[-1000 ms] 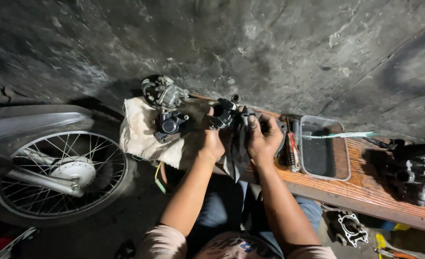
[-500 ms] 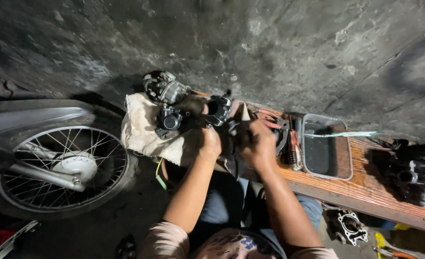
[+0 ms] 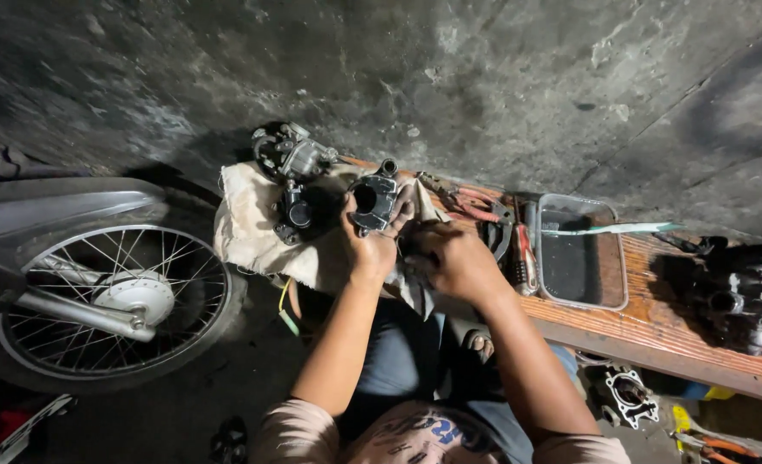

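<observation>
A dark metal carburettor body (image 3: 374,199) with a round bore is sitting upright in the middle of the view, lifted just above a dirty cream cloth (image 3: 252,228) that is draping over the end of a wooden bench (image 3: 656,322). The left hand (image 3: 365,242) is gripping it from below, thumb curling up its left side and fingers wrapping its right side. The right hand (image 3: 457,259) is resting just beside it at four o'clock, knuckles up and fingers curling down toward the cloth; whether it is holding anything I cannot tell, since its fingertips are hiding beneath it.

At ten o'clock from the held part, a second carburettor assembly (image 3: 293,156) is lying on the cloth's far edge, and a small black part (image 3: 293,215) is sitting at nine o'clock, near the left thumb. At three o'clock, red-handled pliers (image 3: 471,202) and other hand tools are lying together on the bench, and beyond them a clear rectangular plastic tray (image 3: 580,296) is standing with a pale thin stick (image 3: 613,228) lying across its far rim. Farther along at three o'clock, a dark engine piece (image 3: 746,292) is resting on the bench's end. At eight o'clock, well apart, a spoked motorcycle wheel (image 3: 110,301) is standing on the floor. At five o'clock, below the bench, a metal cylinder block (image 3: 626,397) is lying on the ground.
</observation>
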